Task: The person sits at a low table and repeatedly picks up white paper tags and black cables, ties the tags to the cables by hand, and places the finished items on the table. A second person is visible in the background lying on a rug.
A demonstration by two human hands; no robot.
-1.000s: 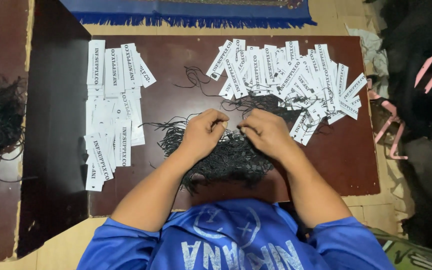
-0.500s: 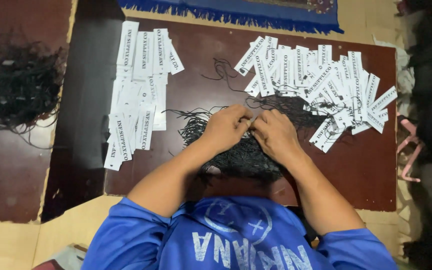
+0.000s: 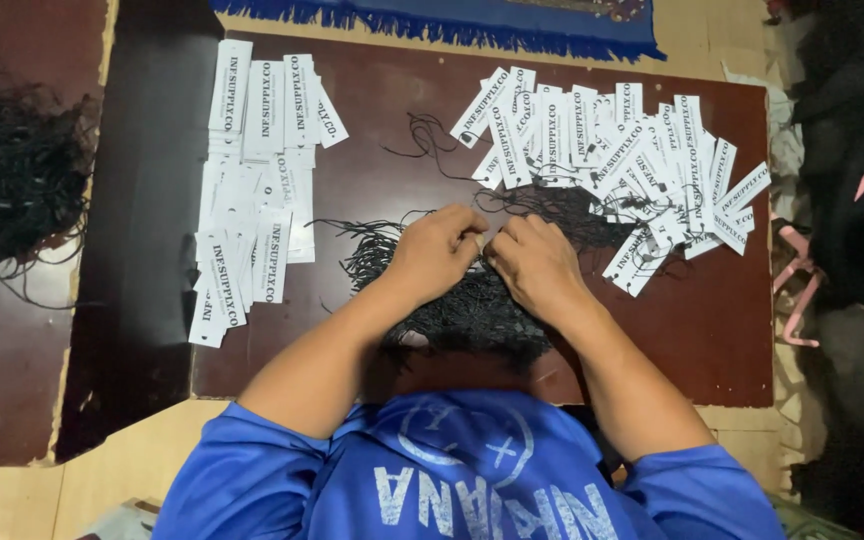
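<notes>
Our left hand (image 3: 437, 252) and right hand (image 3: 537, 262) meet mid-board, fingertips pinched together on something too small to tell, over the black string bundle (image 3: 472, 310) near the front edge; loose loops could snag and tangle

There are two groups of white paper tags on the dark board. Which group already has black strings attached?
The fanned group right of the hands: black strings trail from its tags. The stacked group on the left shows none.

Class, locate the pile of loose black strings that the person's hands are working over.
In the head view, the pile of black strings lies centre on the dark red board, under the left hand and right hand.
</notes>
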